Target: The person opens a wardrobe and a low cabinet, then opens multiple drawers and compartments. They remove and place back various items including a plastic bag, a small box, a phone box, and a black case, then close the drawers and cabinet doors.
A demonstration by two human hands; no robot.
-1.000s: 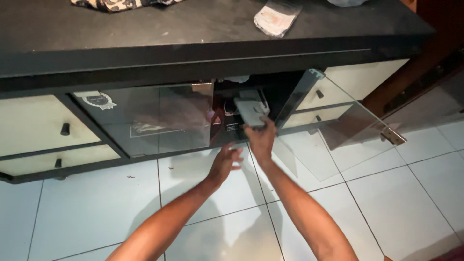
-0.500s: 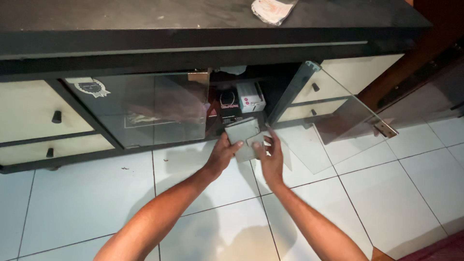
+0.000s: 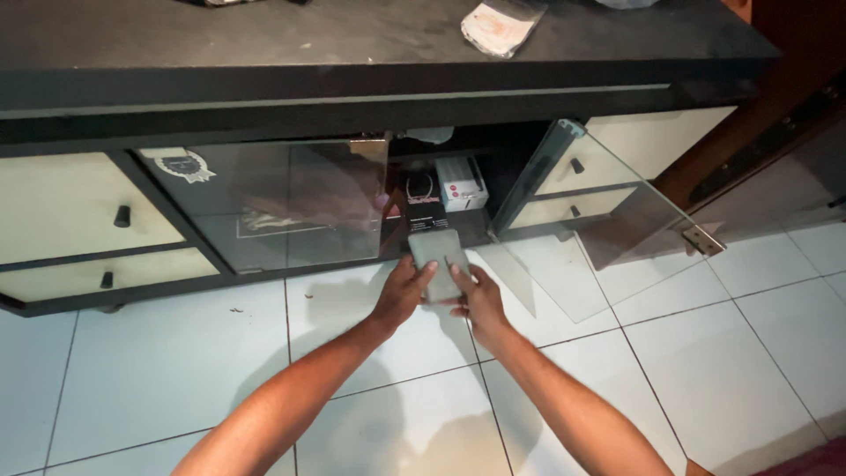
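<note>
Both my hands hold a small flat grey box (image 3: 438, 254) just in front of a low black cabinet (image 3: 352, 97). My left hand (image 3: 402, 291) grips its left edge and my right hand (image 3: 477, 298) grips its right lower edge. The box sits low over the white tiled floor (image 3: 176, 379). Behind it, in the open middle compartment, stand a white box (image 3: 461, 182) and a black box (image 3: 423, 201). The right glass door (image 3: 608, 220) is swung open; the left glass door (image 3: 282, 207) is shut.
Cream drawers with black knobs flank the compartment on the left (image 3: 79, 211) and right (image 3: 634, 145). A clear plastic packet (image 3: 500, 25) lies on the cabinet's dark top. A dark wooden piece (image 3: 775, 115) stands at the right.
My right hand drew the grey box out of the compartment and down toward the floor. My left hand came up and took hold of it; now both hands grip it.
</note>
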